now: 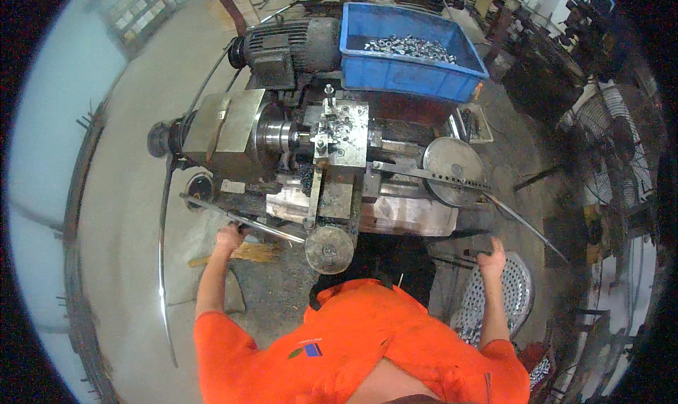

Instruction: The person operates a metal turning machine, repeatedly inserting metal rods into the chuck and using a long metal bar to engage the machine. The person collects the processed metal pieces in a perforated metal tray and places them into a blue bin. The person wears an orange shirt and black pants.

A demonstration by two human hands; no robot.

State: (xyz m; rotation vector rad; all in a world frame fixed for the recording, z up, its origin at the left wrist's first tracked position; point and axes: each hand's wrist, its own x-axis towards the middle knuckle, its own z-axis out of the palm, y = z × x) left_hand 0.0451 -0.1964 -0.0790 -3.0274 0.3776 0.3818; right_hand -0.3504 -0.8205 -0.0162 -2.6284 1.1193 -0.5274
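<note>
Just beyond the fingers of the left hand [227,239], a pale metal rod [247,221], slanting down rightward to a round metal disc [330,251]. Probably stiff and solid, perhaps slick with oil; best taken near the free end, away from the disc, for leverage. Fingers curled inward about something dark [244,229]; cannot tell whether pinching it, nor whether touching the rod. Just beside those same fingers, a straw broom [260,253]: light and pliant, by the look of it.

Up and rightward from the fingers of the right hand [492,259], a second metal rod [526,224], likely just as rigid; best held at the lower end. One finger raised, the rest folded; cannot tell whether around anything. Nearer than those fingers, behind the forearm, a perforated tray [515,284] with small metal parts [465,333], likely hard, heavy in bulk; liftable by the rim.
</note>
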